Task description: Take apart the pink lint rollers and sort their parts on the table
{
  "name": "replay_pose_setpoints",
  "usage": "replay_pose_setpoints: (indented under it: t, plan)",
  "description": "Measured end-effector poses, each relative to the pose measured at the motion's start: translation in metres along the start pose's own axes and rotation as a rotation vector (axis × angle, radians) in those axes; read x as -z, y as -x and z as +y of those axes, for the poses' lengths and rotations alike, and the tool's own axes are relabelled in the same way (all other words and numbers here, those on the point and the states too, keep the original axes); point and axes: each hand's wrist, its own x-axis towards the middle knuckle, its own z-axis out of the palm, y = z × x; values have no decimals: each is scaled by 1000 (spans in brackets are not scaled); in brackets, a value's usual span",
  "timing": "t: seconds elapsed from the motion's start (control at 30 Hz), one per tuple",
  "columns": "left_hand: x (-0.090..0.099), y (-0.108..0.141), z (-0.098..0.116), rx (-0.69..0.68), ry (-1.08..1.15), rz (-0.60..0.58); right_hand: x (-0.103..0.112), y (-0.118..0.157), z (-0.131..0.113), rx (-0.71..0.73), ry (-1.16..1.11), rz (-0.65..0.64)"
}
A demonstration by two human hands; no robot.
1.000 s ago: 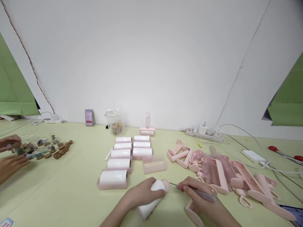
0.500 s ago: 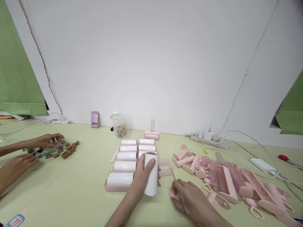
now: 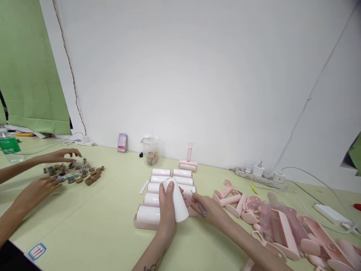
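White roll (image 3: 178, 203) partly hides cased rolls (image 3: 152, 199) behind.

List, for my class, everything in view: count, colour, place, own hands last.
Tabletop: one, pale green, foreground
Wall: one, white, rear
Hanging cloths: two, green, both sides
Cylindrical rolls: at least seven, white, centre
Separate cylinder: one, white, centre
Plastic roller parts: uncounted, pink, right
Upright plastic roller: one, pink, rear
Bagged container: one, clear, rear
Rectangular panel: one, purplish, rear
Power strip: one, white, right
Small glass jars: uncounted, clear, left
Chunky pieces: uncounted, brown, left
Plastic bottle: one, clear, green-labelled, left
Co-worker's hands: two, left
Left hand: one, holding cylinder
Right hand: one, holding slim purplish tool
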Motion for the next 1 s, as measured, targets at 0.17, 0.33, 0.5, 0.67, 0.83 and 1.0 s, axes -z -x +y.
replay_pose_setpoints:
  t: [0.17,0.33,0.5,0.67,0.83,1.0]
  plan:
    - [0,0,-19,25,-188,-129,50,22,-12,-177,-243,306]
    - [0,12,-39,-169,-517,-396,99,44,-21,-314,-627,273]
    - [-10,16,-41,-207,-605,-479,105,46,-17,-316,-596,172]
    - [-36,-8,-31,-274,-611,-538,99,19,-3,-256,-499,117]
    - [-44,-33,-43,-270,-613,-522,85,-1,7,-246,-300,325]
    - [-40,-40,-60,-247,-648,-548,70,-6,16,-184,-140,382]
